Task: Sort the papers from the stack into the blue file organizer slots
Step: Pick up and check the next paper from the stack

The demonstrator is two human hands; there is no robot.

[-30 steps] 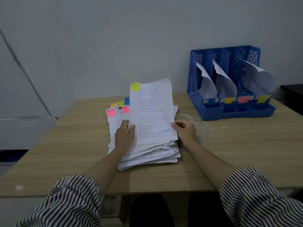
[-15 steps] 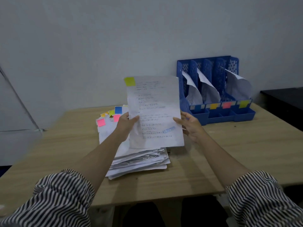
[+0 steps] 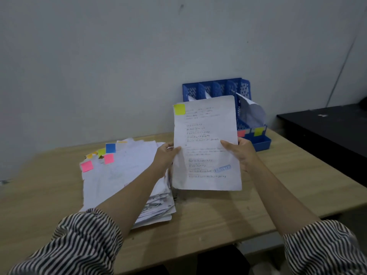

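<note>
I hold a white printed sheet (image 3: 206, 143) upright in the air, with a yellow sticky note at its top left corner and a blue stamp low on the page. My left hand (image 3: 165, 155) grips its left edge and my right hand (image 3: 241, 153) grips its right edge. The stack of papers (image 3: 123, 175) lies on the wooden table to the left, with pink, blue, yellow and green sticky tabs at its far edge. The blue file organizer (image 3: 243, 92) stands against the wall behind the sheet, mostly hidden by it; a curled paper leans in its right slot.
The wooden table (image 3: 218, 215) has its front edge close to me. A black surface (image 3: 327, 132) adjoins the table at the right. A grey wall rises right behind the organizer. Pink and yellow labels mark the organizer's front tray.
Both hands lifted the sheet off the stack and carried it up and to the right, in front of the organizer. The view shifted left, so the stack now sits further left.
</note>
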